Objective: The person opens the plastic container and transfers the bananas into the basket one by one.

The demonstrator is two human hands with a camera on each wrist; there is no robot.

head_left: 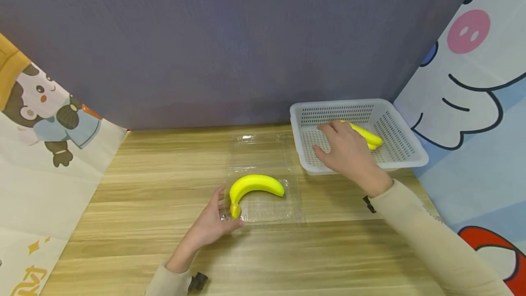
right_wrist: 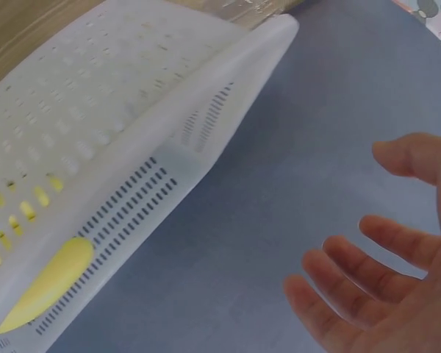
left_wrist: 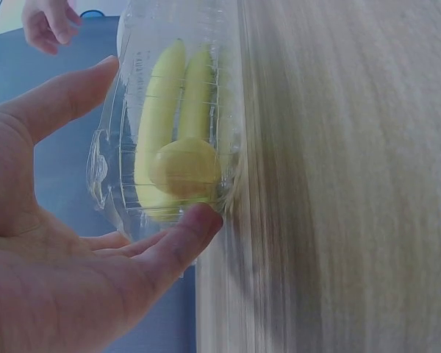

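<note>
A clear plastic clamshell box lies with its lid folded back on the wooden table. One yellow banana rests curved in its base, stem towards the front left. At the box's left end is my left hand, thumb and fingers spread around the front corner, fingertips touching the plastic. The left wrist view shows the banana through the box wall, with a wide space between palm and plastic. Over the white basket hovers my right hand, fingers spread and holding nothing. Yellow bananas lie in the basket, partly hidden by that hand.
The perforated basket stands at the table's back right, close to the grey back wall. Printed panels with cartoon figures flank the table on the left and right. Bare wood extends left of the box.
</note>
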